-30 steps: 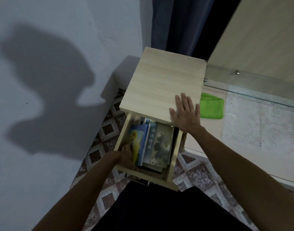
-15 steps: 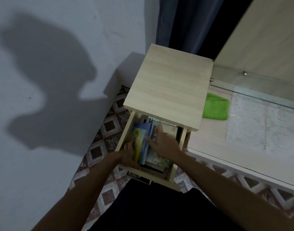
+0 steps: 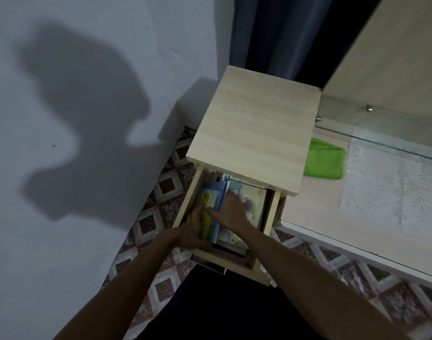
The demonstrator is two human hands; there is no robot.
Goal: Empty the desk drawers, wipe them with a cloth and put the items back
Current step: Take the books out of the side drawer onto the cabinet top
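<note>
A light wooden drawer [image 3: 270, 218] is pulled out from under the cabinet top [image 3: 256, 128]. It holds several books: a yellow-covered one [image 3: 203, 200] on the left, a blue one [image 3: 216, 192] beside it, and a pale green one [image 3: 254, 200] lying flat. My left hand [image 3: 194, 229] grips the yellow and blue books from the left side. My right hand [image 3: 230, 212] reaches over them, fingers curled onto their right edge. A green cloth [image 3: 325, 163] lies folded on the desk to the right.
A white lace mat [image 3: 393, 192] lies under a glass sheet [image 3: 381, 133] on the desk. The wall stands close on the left. Patterned floor tiles [image 3: 161, 192] surround the cabinet. A dark curtain [image 3: 278, 33] hangs behind it.
My right hand left the cabinet top and came down into the drawer onto the books. My left hand stayed at the left side of the books.
</note>
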